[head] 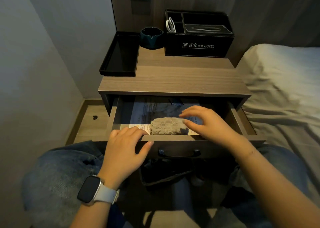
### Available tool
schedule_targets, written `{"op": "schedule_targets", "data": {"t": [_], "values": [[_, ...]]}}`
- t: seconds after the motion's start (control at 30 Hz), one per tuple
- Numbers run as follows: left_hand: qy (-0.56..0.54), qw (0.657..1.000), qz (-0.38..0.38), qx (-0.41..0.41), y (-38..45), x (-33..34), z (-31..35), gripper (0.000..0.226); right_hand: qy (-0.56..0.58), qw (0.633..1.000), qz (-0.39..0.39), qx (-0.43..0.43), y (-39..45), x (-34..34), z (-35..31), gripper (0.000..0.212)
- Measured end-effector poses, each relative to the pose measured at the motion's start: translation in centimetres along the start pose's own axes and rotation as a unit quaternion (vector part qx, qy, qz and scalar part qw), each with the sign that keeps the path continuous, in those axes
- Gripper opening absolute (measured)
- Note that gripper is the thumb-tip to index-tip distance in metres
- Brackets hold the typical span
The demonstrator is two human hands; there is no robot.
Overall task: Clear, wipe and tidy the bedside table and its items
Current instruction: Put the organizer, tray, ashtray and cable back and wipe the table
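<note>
The wooden bedside table (173, 78) has its drawer (242, 122) pulled out. Inside lies a folded beige cloth (164, 127) on printed paper sheets (149, 110). My left hand (124, 151) rests on the drawer's front edge, fingers over the rim and thumb on the front. My right hand (206, 122) hovers inside the drawer just right of the cloth, fingers spread and relaxed, holding nothing. On the tabletop stand a black tray (121, 54), a dark ashtray (152, 37) and a black hotel organiser box (199, 42).
A bed with white linen (280, 89) borders the table on the right. A grey wall (43, 54) is close on the left, with a low wooden ledge (90, 120). A dark bin with a bag (166, 174) sits under the drawer between my knees.
</note>
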State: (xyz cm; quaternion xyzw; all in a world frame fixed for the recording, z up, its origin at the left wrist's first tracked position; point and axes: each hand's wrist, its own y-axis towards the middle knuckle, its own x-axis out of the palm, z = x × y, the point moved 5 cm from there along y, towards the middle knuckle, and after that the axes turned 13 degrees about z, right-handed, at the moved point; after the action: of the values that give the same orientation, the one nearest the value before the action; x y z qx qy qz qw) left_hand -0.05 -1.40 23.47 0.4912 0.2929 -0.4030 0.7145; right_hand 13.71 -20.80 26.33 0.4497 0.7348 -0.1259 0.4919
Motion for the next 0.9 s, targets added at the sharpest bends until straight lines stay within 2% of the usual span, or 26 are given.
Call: {"op": "schedule_targets", "data": {"t": [0.1,0.17,0.3,0.37,0.43,0.53,0.6,0.67,0.7,0.9], "values": [[0.002,1.0,0.013,0.009,-0.1,0.0,-0.1,0.032,0.101,0.985,0.137,-0.008,-4.6,-0.5,-1.1,0.025],[0.001,0.999,0.031,0.016,0.4,0.1,-0.2,0.029,0.139,0.974,0.18,-0.006,-7.1,0.3,-1.5,0.025],[-0.03,0.996,0.08,0.011,2.2,1.1,-0.6,0.026,0.063,0.963,0.262,-0.006,-8.5,2.7,-0.9,0.03],[-0.037,0.99,0.128,-0.048,2.7,1.8,-1.3,0.037,0.034,0.952,0.302,0.027,-8.2,3.9,-0.2,0.041],[-0.011,0.972,0.173,-0.159,2.3,2.7,-1.8,0.061,0.075,0.928,0.347,0.112,-7.9,5.0,0.8,0.058],[-0.055,0.927,0.177,-0.327,0.4,5.0,-1.4,0.093,0.259,0.855,0.352,0.28,-7.0,7.4,2.6,0.077],[-0.171,0.888,0.144,-0.402,-0.1,7.2,-1.1,0.102,0.301,0.827,0.349,0.321,-5.9,8.7,3.4,0.082],[-0.263,0.849,0.109,-0.445,0.6,9.1,-0.8,0.098,0.3,0.826,0.362,0.31,-4.6,9.4,3.8,0.083],[-0.275,0.843,0.098,-0.453,1.3,9.7,-0.7,0.096,0.301,0.826,0.367,0.304,-4.0,9.6,4.0,0.083],[-0.281,0.835,0.056,-0.47,5.3,11.6,-2.2,0.086,0.286,0.841,0.341,0.308,-0.6,9.8,6.2,0.072]]}}
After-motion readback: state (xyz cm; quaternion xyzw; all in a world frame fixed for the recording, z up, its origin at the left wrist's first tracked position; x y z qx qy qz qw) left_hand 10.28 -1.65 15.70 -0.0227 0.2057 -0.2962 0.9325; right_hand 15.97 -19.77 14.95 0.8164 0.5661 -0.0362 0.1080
